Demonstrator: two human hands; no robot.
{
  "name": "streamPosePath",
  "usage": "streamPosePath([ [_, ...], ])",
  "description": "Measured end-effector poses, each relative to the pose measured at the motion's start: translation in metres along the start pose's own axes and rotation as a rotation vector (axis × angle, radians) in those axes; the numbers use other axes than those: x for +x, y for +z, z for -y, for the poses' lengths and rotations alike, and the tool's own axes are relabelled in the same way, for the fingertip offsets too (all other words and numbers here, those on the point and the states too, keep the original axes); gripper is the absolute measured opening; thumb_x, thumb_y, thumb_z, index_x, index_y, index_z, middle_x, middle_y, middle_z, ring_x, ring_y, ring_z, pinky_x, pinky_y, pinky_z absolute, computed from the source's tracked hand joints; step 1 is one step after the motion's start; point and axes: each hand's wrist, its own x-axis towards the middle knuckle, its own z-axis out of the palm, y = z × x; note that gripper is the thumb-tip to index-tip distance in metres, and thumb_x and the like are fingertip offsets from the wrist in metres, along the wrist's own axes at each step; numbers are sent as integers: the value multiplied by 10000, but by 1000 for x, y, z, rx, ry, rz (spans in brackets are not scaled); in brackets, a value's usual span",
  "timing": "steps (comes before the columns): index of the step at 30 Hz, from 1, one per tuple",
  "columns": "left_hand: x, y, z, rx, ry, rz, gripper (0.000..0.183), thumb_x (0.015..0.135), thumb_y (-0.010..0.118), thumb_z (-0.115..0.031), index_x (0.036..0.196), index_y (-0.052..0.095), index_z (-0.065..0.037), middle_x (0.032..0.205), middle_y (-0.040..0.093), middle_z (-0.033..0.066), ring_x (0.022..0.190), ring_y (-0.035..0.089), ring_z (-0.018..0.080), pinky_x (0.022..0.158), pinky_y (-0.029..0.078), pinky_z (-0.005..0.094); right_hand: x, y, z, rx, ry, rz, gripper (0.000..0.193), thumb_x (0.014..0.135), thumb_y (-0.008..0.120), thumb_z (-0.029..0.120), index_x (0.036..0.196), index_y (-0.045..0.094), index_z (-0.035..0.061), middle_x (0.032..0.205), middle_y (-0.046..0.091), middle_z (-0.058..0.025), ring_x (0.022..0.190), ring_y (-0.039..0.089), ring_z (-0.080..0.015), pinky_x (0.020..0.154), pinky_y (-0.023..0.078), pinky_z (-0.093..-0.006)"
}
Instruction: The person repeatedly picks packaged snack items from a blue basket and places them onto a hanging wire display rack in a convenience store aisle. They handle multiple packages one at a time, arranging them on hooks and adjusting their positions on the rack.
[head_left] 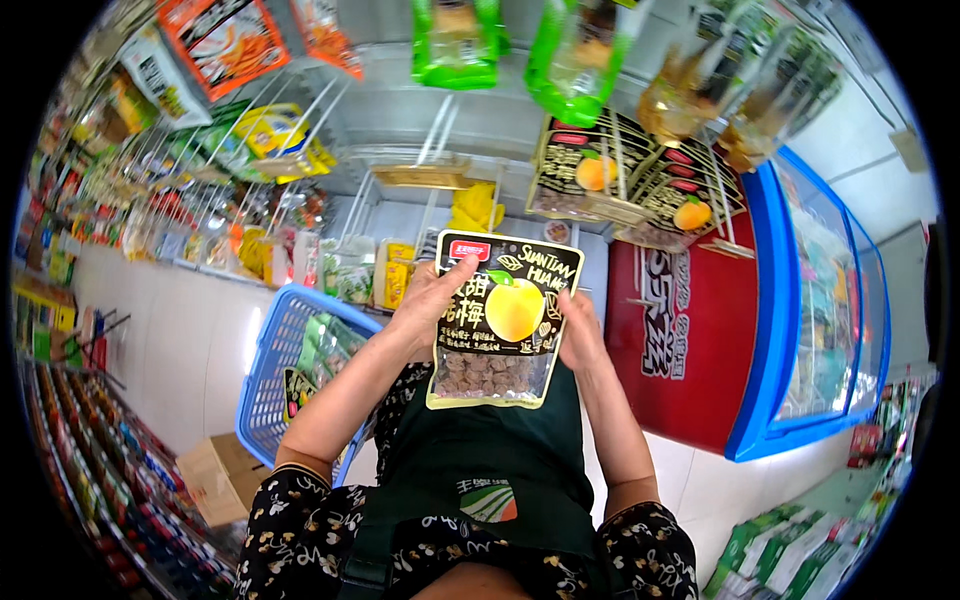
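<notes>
Upright before my chest is a black snack bag [512,318] with a yellow fruit printed on it and a clear lower window showing brown dried pieces. My left hand [425,308] grips its left side, thumb on the front and the other fingers behind. At the right edge, my right hand [582,335] is closed on the bag too, its fingers partly hidden behind it. Similar black bags [575,178] hang on hooks ahead, to the right.
A blue plastic basket [262,345] holding bagged goods stands at my left, beside a cardboard box [222,478]. Hook racks with a yellow packet [285,140] and green bags [455,45] are ahead. To the right stands a red and blue chest freezer [690,350].
</notes>
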Motion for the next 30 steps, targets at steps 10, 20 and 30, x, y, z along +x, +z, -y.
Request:
streamPosePath([
  [10,81,73,10,159,72,215,332,832,660,-298,964,608,2,871,661,70,713,621,100,609,515,248,36,-49,63,-39,-222,-224,213,912,539,220,933,620,24,867,667,-52,697,629,-101,633,521,-240],
  [20,107,80,2,163,344,400,250,887,588,-247,993,603,-22,847,655,35,681,625,78,585,527,226,63,-61,82,-140,-357,-159,210,920,530,216,938,632,34,874,659,-28,736,594,-71,681,479,-224],
  [30,101,84,0,152,280,319,220,866,618,-262,905,644,-47,814,647,3,680,595,48,594,493,208,65,-65,80,-111,-322,-190,166,911,543,189,904,639,53,840,659,-18,706,595,-67,647,479,-223],
])
